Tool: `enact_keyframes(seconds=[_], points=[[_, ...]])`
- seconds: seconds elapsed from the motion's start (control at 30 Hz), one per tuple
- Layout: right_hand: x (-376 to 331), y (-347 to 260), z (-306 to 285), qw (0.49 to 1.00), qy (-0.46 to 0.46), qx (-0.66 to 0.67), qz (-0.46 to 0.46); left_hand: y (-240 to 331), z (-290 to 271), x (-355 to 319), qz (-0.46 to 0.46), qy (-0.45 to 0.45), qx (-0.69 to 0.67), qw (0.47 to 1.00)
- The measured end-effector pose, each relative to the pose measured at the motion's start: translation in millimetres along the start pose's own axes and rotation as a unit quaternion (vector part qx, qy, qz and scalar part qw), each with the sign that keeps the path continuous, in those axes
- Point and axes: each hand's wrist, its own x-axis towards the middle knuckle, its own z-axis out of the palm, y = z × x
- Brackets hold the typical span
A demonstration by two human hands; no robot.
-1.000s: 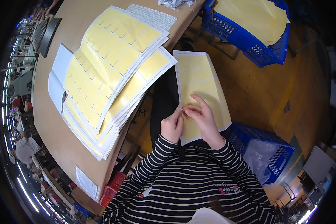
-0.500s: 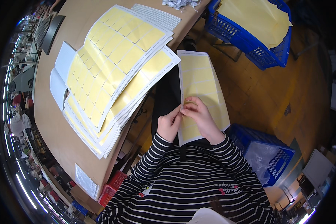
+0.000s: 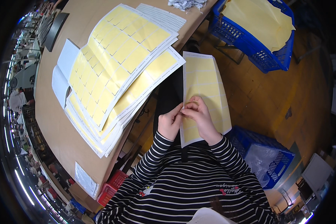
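Observation:
A yellow sheet with a white border and pale grid lines [image 3: 202, 74] lies across my lap, its far end stretching over my thigh. My left hand [image 3: 169, 126] is closed in a pinch at the sheet's left edge. From the other side my right hand [image 3: 202, 118] pinches the same edge, thumb and index finger meeting the left fingertips. What lies exactly between the fingertips is too small to make out. To the left, a fanned stack of similar yellow sheets [image 3: 125, 48] covers part of the table, some of them bowed upward.
The brown table [image 3: 50, 123] runs along my left, with a plastic-wrapped packet [image 3: 86, 180] near its close corner and paper scraps [image 3: 187, 3] at its far end. A blue crate [image 3: 263, 59] holding yellow sheets stands front right. Another blue crate [image 3: 282, 168] with clear plastic sits beside me.
The whole view has shifted slightly. Both hands keep their pinch at the sheet's left edge, with only slight finger movement.

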Motion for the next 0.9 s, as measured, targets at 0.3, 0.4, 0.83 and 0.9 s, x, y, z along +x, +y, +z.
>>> enact_keyframes(seconds=[0.3,0.4,0.83,0.9], points=[[0,-11,-5,0.998,-0.036,0.014,0.059,-20,-6,6,-0.007,-0.059,-0.173,0.983],[1,-10,-4,0.996,-0.039,0.046,0.066,-23,-11,7,-0.027,-0.073,-0.207,0.975],[1,-14,-4,0.992,-0.054,0.086,0.077,-32,-14,7,-0.049,-0.084,-0.255,0.962],[1,-12,-5,0.99,-0.054,0.104,0.075,-31,-14,7,-0.056,-0.082,-0.271,0.957]])
